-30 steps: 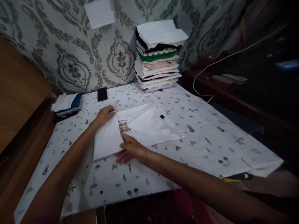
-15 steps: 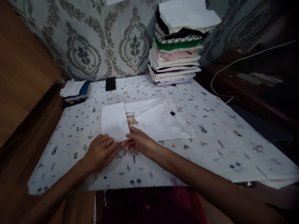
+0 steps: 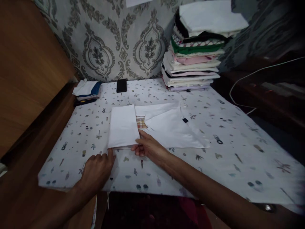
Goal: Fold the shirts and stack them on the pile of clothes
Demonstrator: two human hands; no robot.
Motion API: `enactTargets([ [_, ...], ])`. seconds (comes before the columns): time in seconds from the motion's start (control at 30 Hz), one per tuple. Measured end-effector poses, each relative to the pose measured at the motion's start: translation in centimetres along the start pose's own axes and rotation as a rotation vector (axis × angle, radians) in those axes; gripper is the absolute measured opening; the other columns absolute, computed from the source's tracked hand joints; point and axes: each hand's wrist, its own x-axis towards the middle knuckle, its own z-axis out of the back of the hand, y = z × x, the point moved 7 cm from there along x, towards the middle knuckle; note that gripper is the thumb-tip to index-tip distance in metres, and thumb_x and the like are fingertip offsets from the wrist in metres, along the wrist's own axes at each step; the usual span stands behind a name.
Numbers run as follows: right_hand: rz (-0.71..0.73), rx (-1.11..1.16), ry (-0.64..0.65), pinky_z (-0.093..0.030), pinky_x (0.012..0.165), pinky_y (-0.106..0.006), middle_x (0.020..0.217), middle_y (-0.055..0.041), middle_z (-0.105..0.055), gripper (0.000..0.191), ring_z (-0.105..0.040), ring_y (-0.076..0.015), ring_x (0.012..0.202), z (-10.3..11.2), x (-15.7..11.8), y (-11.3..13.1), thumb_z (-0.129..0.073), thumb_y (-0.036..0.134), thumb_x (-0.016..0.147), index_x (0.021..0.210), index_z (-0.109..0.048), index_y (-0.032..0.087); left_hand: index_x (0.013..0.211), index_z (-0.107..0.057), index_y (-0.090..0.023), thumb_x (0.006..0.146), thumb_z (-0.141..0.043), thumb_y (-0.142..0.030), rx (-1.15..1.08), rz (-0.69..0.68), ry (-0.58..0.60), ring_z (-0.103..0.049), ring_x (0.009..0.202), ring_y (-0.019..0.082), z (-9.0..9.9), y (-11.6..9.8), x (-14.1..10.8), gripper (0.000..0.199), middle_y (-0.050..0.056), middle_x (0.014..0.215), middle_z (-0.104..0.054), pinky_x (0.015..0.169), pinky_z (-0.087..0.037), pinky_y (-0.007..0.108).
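A white shirt (image 3: 164, 127) lies on the patterned cloth, its left end doubled over into a rectangle. Part of a plaid print shows beside the folded edge, and a small black label sits toward the right. My right hand (image 3: 147, 145) pinches the near right corner of the folded part between thumb and fingers. At the near left corner, my left hand (image 3: 98, 167) touches the fabric with its index finger stretched out; the other fingers are curled, and nothing shows in them.
A tall stack of folded clothes (image 3: 194, 60) stands at the back right. Near the back left are a small clothes pile (image 3: 87, 90) and a black phone (image 3: 121, 86). A white cable (image 3: 262, 69) hangs at the right, and a wooden panel (image 3: 30, 70) rises at the left.
My left hand has slid left along the shirt's near edge, away from my right hand, to the folded part's corner. My right hand keeps its pinch. The view has shifted slightly left.
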Motion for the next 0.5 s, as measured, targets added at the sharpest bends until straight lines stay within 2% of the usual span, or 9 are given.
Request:
enactTargets([
  [0.1,0.005,-0.007,-0.005,-0.035,0.047,-0.02,0.064,-0.0004,-0.068,0.06,-0.057,-0.0114,0.047,-0.1,0.0,0.0,-0.049,0.016,0.08,0.139,-0.042,0.019,0.112,-0.072,-0.021,0.086,-0.044,-0.021,-0.04,-0.013,-0.01,-0.062,0.055,0.027,0.1,-0.1,-0.5,0.039,0.013,0.062,-0.068,0.052,-0.045,0.038],
  [0.2,0.004,0.001,-0.007,-0.034,0.046,-0.02,0.063,-0.001,-0.068,0.058,-0.056,-0.0111,0.047,-0.2,0.1,0.1,-0.05,0.016,0.081,0.139,-0.042,0.018,0.089,-0.073,-0.026,0.088,-0.045,-0.025,-0.116,-0.082,0.008,-0.063,0.058,0.027,1.4,-0.6,0.3,0.029,0.011,0.065,-0.068,0.053,-0.043,0.036],
  [0.27,0.009,0.008,-0.001,-0.033,0.045,-0.019,0.063,-0.0005,-0.067,0.055,-0.056,-0.0104,0.046,-0.4,0.1,0.2,-0.052,0.017,0.081,0.135,-0.045,0.018,0.077,-0.069,-0.027,0.092,-0.044,-0.035,-0.216,-0.097,-0.003,-0.063,0.059,0.025,2.9,-0.3,2.4,0.03,0.008,0.065,-0.068,0.055,-0.042,0.034],
  [0.33,0.015,0.01,0.002,-0.034,0.046,-0.019,0.064,-0.0003,-0.068,0.051,-0.057,-0.01,0.047,-0.4,0.1,0.2,-0.053,0.018,0.08,0.131,-0.047,0.018,0.08,-0.067,-0.027,0.094,-0.043,-0.042,-0.327,-0.072,-0.043,-0.063,0.061,0.023,4.3,0.7,6.1,0.032,0.004,0.067,-0.068,0.059,-0.041,0.032],
  [0.4,0.018,0.008,-0.002,-0.035,0.046,-0.019,0.065,-0.0003,-0.068,0.049,-0.058,-0.0101,0.048,-0.5,0.2,0.1,-0.052,0.017,0.08,0.128,-0.047,0.018,0.092,-0.067,-0.026,0.095,-0.042,-0.04,-0.404,-0.057,-0.089,-0.064,0.069,0.022,4.9,1.9,11.1,0.029,0.003,0.075,-0.07,0.065,-0.043,0.031],
  [0.5,0.018,0.014,-0.01,-0.033,0.045,-0.018,0.062,0.0004,-0.068,0.051,-0.058,-0.0103,0.046,-0.5,0.2,0.0,-0.051,0.017,0.079,0.129,-0.044,0.018,0.102,-0.067,-0.021,0.089,-0.047,-0.029,-0.53,-0.152,-0.058,-0.066,0.096,0.023,3.8,2.3,19.3,0.025,0.008,0.105,-0.073,0.082,-0.048,0.031],
])
